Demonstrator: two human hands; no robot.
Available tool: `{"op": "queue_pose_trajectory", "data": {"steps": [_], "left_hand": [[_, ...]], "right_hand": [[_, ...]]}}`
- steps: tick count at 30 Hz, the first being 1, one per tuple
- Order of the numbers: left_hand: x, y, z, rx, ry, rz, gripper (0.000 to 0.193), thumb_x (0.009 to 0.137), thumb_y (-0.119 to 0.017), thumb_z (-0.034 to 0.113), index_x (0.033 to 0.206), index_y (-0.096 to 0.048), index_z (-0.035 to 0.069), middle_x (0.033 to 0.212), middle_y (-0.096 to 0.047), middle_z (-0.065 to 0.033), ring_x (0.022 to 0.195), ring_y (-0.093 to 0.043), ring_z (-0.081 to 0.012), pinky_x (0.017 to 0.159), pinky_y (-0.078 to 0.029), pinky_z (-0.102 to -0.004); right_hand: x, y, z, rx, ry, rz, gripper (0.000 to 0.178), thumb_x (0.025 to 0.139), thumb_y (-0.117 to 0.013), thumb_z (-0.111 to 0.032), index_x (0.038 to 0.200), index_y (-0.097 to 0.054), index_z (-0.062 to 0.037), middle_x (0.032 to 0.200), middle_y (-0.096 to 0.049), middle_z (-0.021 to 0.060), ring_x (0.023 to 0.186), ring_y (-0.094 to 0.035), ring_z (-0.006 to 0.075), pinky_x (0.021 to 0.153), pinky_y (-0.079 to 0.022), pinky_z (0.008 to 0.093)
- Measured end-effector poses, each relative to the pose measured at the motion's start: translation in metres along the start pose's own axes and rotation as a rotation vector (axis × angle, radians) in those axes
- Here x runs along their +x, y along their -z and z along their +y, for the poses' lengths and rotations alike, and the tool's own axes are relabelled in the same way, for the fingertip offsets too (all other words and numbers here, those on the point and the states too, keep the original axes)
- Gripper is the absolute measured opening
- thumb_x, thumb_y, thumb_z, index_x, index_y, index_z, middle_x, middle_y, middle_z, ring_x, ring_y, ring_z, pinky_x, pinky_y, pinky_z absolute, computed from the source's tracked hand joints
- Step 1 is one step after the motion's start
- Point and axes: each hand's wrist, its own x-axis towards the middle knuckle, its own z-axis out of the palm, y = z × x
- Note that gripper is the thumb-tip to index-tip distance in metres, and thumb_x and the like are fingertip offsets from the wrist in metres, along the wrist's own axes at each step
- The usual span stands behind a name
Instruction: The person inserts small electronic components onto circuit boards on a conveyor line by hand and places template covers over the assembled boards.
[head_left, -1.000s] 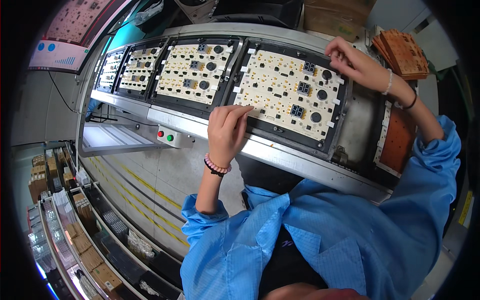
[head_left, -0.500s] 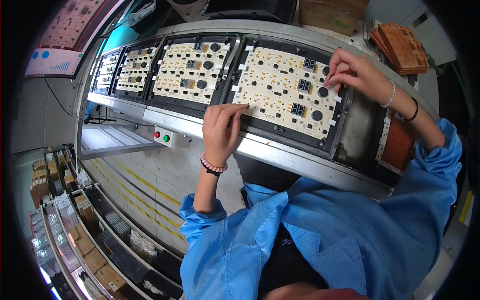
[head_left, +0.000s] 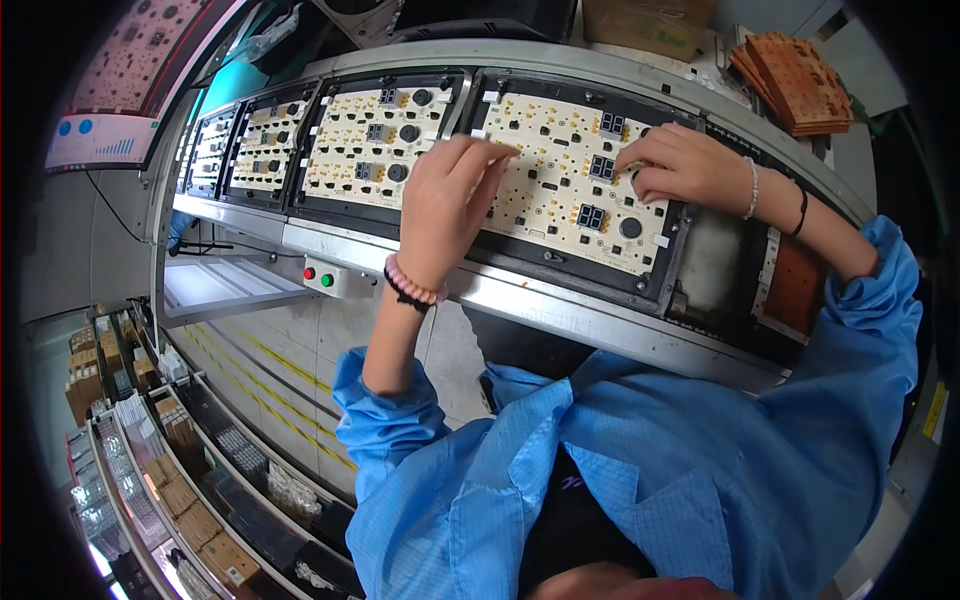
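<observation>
My left hand point(head_left: 442, 205) is over the left part of the nearest cream circuit board point(head_left: 520, 210), its fingers bent and pointing right. Its fingertips are smeared by motion, so whether they hold anything does not show. My right hand point(head_left: 690, 170) reaches over the board's right side with curved fingers, index finger and thumb apart. Those fingertips are beside the middle two-digit display point(head_left: 602, 167), and the hand covers round black parts there. Below them lie another display point(head_left: 591, 217) and a round black part point(head_left: 630, 228). An upper display point(head_left: 612, 124) sits near my right knuckles.
More boards in black frames point(head_left: 365, 140) line the metal rail point(head_left: 520, 292) to the left. A control box point(head_left: 335, 279) with red and green buttons hangs at its front. Orange-brown boards point(head_left: 795, 85) are stacked at far right. Shelves point(head_left: 220, 450) stand lower left, a monitor point(head_left: 120, 90) upper left.
My left hand has risen from the board's lower left edge, up and slightly right. My right hand has dropped lower and left, its fingers moving from the round black parts toward the middle display.
</observation>
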Motion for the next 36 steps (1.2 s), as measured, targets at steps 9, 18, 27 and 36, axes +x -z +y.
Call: {"op": "queue_pose_trajectory", "data": {"steps": [9,18,27,36], "left_hand": [[0.068,-0.04,-0.034,0.176,-0.15,-0.148,0.016,0.088,-0.068,0.011,0.104,-0.069,0.011,0.092,-0.064,-0.006,0.084,-0.064,-0.0257,0.072,-0.052,-0.0371],[0.089,-0.072,-0.057,0.373,-0.234,-0.271,0.013,0.088,-0.067,0.022,0.097,-0.067,0.013,0.097,-0.064,-0.0012,0.094,-0.063,-0.0229,0.079,-0.053,-0.0366],[0.086,-0.062,-0.058,0.194,-0.209,-0.255,0.015,0.088,-0.068,0.015,0.098,-0.058,0.01,0.092,-0.064,-0.004,0.085,-0.065,-0.0251,0.073,-0.052,-0.0368],[0.046,-0.037,0.028,-0.666,-0.067,-0.373,0.017,0.09,-0.07,0.008,0.105,-0.064,0.004,0.091,-0.064,-0.0076,0.082,-0.066,-0.0178,0.073,-0.055,-0.0294]], "right_hand": [[0.009,0.008,-0.004,0.091,-0.084,-0.068,0.02,0.086,-0.068,-0.027,0.085,-0.058,-0.0093,0.119,-0.057,0.0094,0.105,-0.055,0.0265,0.092,-0.045,0.039],[0.004,0.034,-0.01,0.268,-0.329,0.04,0.023,0.087,-0.071,-0.018,0.105,-0.06,-0.0089,0.116,-0.056,0.0093,0.112,-0.054,0.0285,0.097,-0.044,0.0393],[-0.002,0.054,-0.006,0.256,-0.413,0.054,0.014,0.095,-0.06,-0.013,0.107,-0.061,-0.0049,0.115,-0.055,0.0089,0.11,-0.056,0.025,0.097,-0.045,0.0351],[-0.02,0.064,-0.013,0.187,-0.472,0.084,0.01,0.097,-0.056,-0.012,0.101,-0.062,-0.0042,0.115,-0.055,0.0088,0.109,-0.056,0.0241,0.097,-0.045,0.0349]]}}
